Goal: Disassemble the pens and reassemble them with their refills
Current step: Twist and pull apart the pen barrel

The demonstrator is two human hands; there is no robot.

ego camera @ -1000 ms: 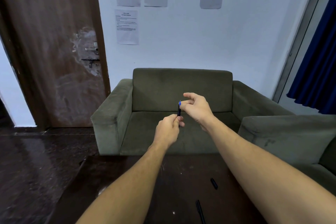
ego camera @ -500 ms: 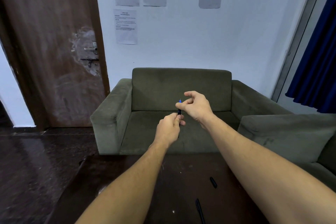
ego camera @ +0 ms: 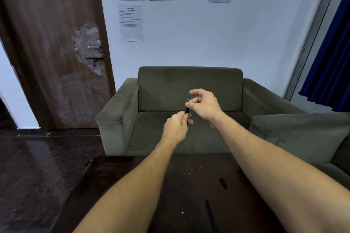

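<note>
Head — left hand [ego camera: 176, 126], right hand [ego camera: 206, 105] pinch pen [ego camera: 187, 110], well above table [ego camera: 132, 185].

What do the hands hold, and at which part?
The left hand grips the pen at its lower barrel; right hand pinches it near the blue tip.

Worktop [ego camera: 132, 185] at 6 o'clock: dark wood, low sheen, pale scratches and specks.
Sofa [ego camera: 189, 85] at 12: olive cloth, matt, short nap.
Door [ego camera: 47, 43] at 10: brown wood, whitish scuffed patch round metal handle [ego camera: 95, 46].
Floor [ego camera: 37, 166] at 8: dark, glossy, reflective.
Wall sheets [ego camera: 131, 24] at 12: matt paper.
Curtain [ego camera: 333, 53] at 2: blue cloth, pleated.
Pen [ego camera: 187, 109], loose pen [ego camera: 210, 213], cap [ego camera: 223, 183]: black, plastic-looking, smooth.
</note>
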